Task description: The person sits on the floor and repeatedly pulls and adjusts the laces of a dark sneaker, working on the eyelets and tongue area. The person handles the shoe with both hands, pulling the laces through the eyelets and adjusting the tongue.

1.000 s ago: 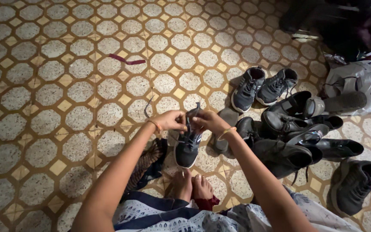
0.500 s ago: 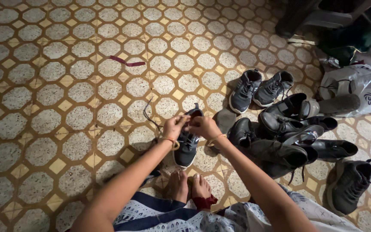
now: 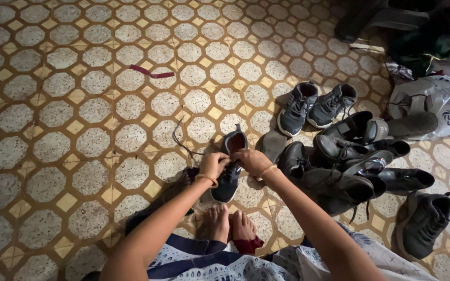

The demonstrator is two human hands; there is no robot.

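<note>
Dark sneaker (image 3: 228, 171) pinched in left hand (image 3: 213, 165) and right hand (image 3: 251, 160) fingers, loose lace (image 3: 179, 139) at ten o'clock, likely snagging.

Dark sneaker (image 3: 228, 171) upright on tiled floor, its lace (image 3: 180, 139) trailing left.

Floor (image 3: 53, 156): octagonal speckled grey tiles set in a tan and yellow grid.
Far left: a dark red strip (image 3: 151, 73), lying alone.
Centre: a dark sneaker (image 3: 228, 166) with a loose lace (image 3: 180, 140) trailing left.
Right: a pair of grey sneakers (image 3: 316, 106); near them, a pile of black shoes (image 3: 350, 166).
Far right: a white plastic bag (image 3: 438, 106).
Near right: one black sneaker (image 3: 425, 224), apart.
</note>
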